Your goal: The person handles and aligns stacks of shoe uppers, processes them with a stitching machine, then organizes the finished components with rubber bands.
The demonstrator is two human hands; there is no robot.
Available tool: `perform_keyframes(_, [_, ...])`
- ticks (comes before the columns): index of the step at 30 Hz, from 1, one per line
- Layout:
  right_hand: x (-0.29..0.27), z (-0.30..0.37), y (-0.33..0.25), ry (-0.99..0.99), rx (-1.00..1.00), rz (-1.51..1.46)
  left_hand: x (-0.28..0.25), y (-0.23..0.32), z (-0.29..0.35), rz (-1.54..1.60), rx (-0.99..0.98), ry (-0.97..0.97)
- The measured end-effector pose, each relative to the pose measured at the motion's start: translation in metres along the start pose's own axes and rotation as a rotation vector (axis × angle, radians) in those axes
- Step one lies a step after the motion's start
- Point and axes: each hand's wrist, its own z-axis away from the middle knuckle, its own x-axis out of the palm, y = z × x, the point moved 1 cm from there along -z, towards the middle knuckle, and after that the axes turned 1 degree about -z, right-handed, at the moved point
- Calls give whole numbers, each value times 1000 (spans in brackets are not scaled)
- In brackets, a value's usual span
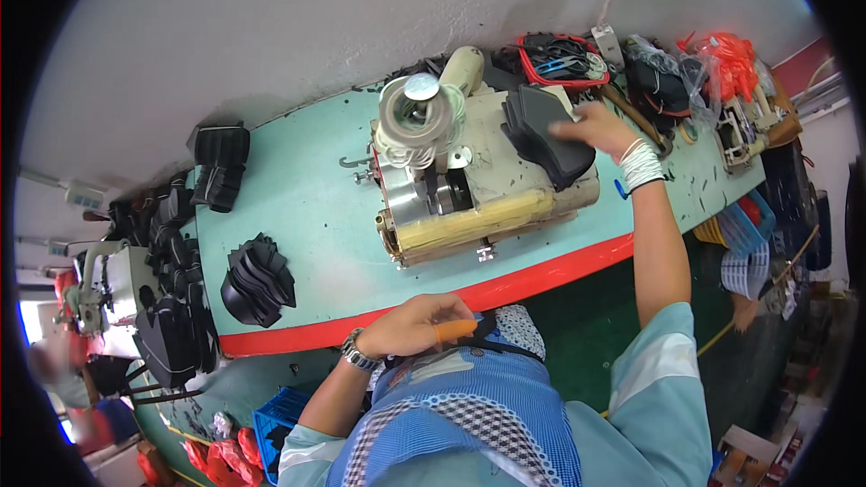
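Note:
A stack of thin black panels, perhaps leather or foam, lies on the bed of a cream machine with a round spinning-looking head. My right hand, with white cord wound about the wrist, is at the right side of this stack, its fingers closed on the edge of a panel. Low in front of my apron, just off the table's red edge, is my left hand. Its fingers are curled, one wearing an orange finger cot. Black material shows beside that fingertip; what the hand holds is hard to make out.
A fanned pile of black pieces lies on the left of the green table, with black bundles behind it. A red basket of tools stands behind the machine. Plastic bags and another machine are at right.

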Motion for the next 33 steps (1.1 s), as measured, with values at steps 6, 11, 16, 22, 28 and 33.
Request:
perform_keyframes(6, [39,26,-76,-377,-107,30,28,32,-45,6,81,191])
perform_keyframes(11, [24,45,-79,-130,-468,354,40,90,-73,-848,511,883])
perform_keyframes(16, [-5,35,-66,84,-910,638,15,132,-126,-1244,598,1372])
perform_keyframes(22, [6,10,10,-150,-586,-527,-10,90,-181,-838,395,1042])
perform_keyframes(28, [31,-20,20,-216,-603,-1134,-15,106,-191,-745,519,1070])
perform_keyframes(33, [12,-15,13,-249,-655,-888,-16,119,-196,-654,432,1052])
